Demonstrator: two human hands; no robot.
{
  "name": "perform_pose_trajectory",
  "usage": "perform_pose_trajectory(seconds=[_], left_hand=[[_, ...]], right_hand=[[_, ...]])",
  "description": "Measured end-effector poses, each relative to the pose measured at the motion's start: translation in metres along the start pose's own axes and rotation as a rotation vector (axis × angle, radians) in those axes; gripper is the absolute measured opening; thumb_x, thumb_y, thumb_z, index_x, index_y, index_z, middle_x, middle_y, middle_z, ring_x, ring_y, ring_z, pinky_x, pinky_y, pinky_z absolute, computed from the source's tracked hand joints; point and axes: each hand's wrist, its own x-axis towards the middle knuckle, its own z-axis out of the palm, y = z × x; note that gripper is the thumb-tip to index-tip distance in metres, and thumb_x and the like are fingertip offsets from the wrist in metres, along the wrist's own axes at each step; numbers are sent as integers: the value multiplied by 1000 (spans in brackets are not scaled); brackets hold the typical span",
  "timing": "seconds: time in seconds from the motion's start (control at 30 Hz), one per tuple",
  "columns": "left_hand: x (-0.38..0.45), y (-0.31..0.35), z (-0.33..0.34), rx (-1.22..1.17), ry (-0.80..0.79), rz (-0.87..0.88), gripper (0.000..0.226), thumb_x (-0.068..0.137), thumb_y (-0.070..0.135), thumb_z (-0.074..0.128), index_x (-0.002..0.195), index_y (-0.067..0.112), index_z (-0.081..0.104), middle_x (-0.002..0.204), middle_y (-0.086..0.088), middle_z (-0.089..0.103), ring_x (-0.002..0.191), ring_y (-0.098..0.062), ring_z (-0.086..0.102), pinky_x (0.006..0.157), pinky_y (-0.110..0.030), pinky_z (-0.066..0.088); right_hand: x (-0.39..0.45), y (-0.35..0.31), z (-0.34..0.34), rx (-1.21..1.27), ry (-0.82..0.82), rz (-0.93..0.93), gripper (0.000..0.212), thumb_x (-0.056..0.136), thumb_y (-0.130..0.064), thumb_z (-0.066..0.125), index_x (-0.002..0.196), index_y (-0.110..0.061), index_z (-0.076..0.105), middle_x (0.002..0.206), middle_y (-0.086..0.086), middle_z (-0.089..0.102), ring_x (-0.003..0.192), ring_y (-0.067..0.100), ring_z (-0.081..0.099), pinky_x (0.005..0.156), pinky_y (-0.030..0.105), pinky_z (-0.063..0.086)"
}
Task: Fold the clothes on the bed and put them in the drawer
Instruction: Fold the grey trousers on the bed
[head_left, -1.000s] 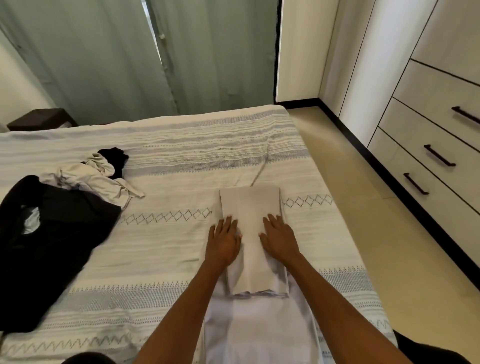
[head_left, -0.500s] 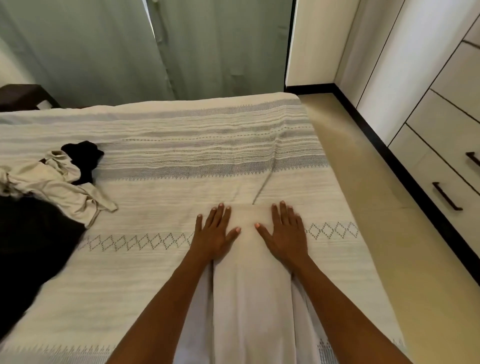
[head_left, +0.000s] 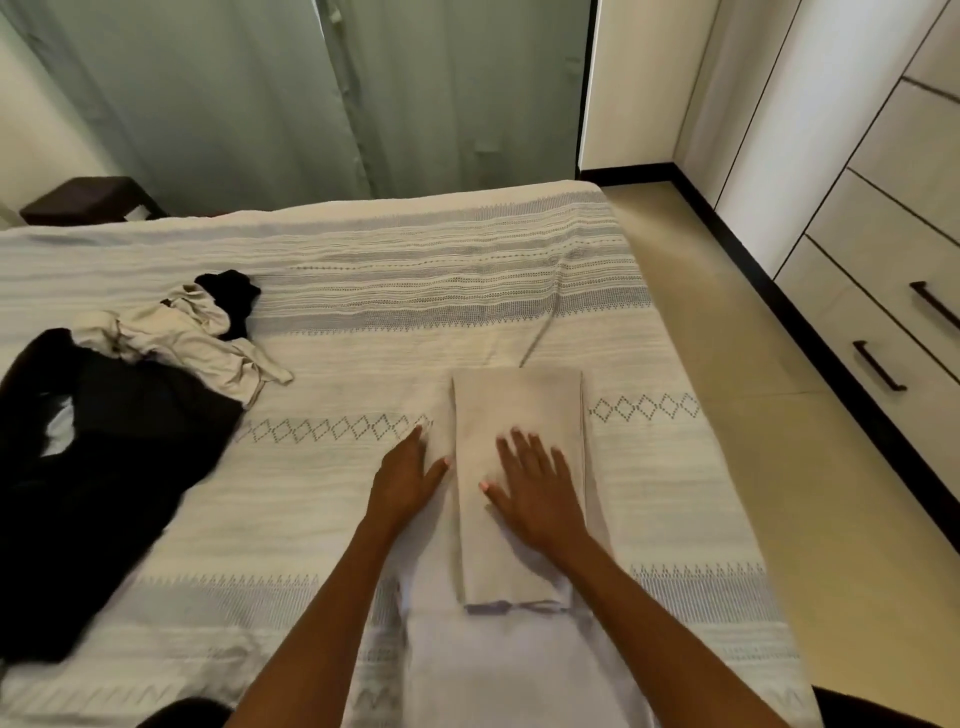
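Note:
A beige garment (head_left: 517, 415), folded into a long narrow strip, lies on the bed (head_left: 363, 312) right of centre, on top of a white cloth (head_left: 498, 670). My right hand (head_left: 535, 493) lies flat on the strip with its fingers spread. My left hand (head_left: 405, 478) rests flat at the strip's left edge, partly on the lower fold. A black garment (head_left: 93, 467) is spread at the left. A crumpled beige garment (head_left: 192, 338) lies on the black garment's far end, with a small black piece (head_left: 231, 296) behind it. Closed drawers (head_left: 883, 312) with dark handles stand at the right.
A strip of tan floor (head_left: 779, 415) runs between the bed's right edge and the drawer unit. Grey-green curtains (head_left: 311, 93) hang behind the bed. A dark stool (head_left: 83, 197) stands at the far left.
Both hands slid forward to the strip's far end, then drew back toward me along it. My left hand has shifted to the strip's left edge.

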Motion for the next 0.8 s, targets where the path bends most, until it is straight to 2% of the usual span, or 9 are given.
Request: perform_pose_trajectory(seconds=[0.17,0.27,0.33,0.4,0.47,0.57,0.67,0.73,0.8], left_hand=[[-75,-28,-5,111,0,-215,71,82,74,55,128,20,57,121,-5,63,112,-30,60,91,-41,48],[-112,-34,-6,-56,-73,-277,63,79,69,65,116,18,62,105,3,66,99,-22,65,80,-33,50],[-120,-30,-6,-210,-117,-298,49,82,52,72,111,13,71,100,-2,72,93,-22,69,74,-28,49],[-125,-26,-7,-327,-138,-347,36,83,34,76,104,5,73,96,-9,73,90,-26,69,74,-28,50],[-128,-16,-9,-474,-136,-439,40,78,26,78,107,-1,71,99,-14,72,90,-29,69,80,-37,57],[-139,9,-8,-521,-3,-424,40,78,30,71,105,2,68,101,-14,70,92,-30,66,79,-35,54],[-163,44,1,-505,121,-266,34,90,26,64,118,7,60,106,-6,64,94,-23,60,79,-30,47],[-177,59,16,-450,68,-93,32,93,30,59,121,14,63,116,-5,66,102,-23,62,85,-31,48],[-187,59,33,-97,-73,100,32,93,41,50,115,23,66,124,-2,65,109,-25,61,91,-35,47]], right_hand=[[-76,-64,17,7,-134,-59,68,100,-61,28,152,-19,41,160,8,35,147,31,33,115,56,29],[-115,-84,22,71,-240,-106,87,95,-71,7,161,-14,7,167,8,-4,155,24,-2,125,48,2],[-126,-87,17,171,-236,-105,102,83,-79,-6,160,-11,-3,167,8,-10,154,20,-9,126,40,-3],[-140,-88,4,242,-195,-88,109,78,-82,-7,160,-10,0,168,7,-4,155,19,-4,125,34,-3],[-153,-79,-7,284,-147,-39,103,83,-79,3,160,-11,10,168,5,7,155,20,4,123,33,2],[-176,-51,-10,258,21,-10,72,99,-60,37,149,-8,44,155,13,42,147,32,34,119,45,29],[-196,-26,-13,184,221,-43,38,89,-29,61,120,-10,70,123,10,69,119,31,62,105,41,47],[-210,-19,-21,176,269,-46,30,89,-27,58,112,-16,73,113,2,72,108,20,62,96,35,52],[-225,-10,-21,158,271,-27,29,90,-28,54,107,-16,74,111,2,71,103,21,62,87,37,56]])
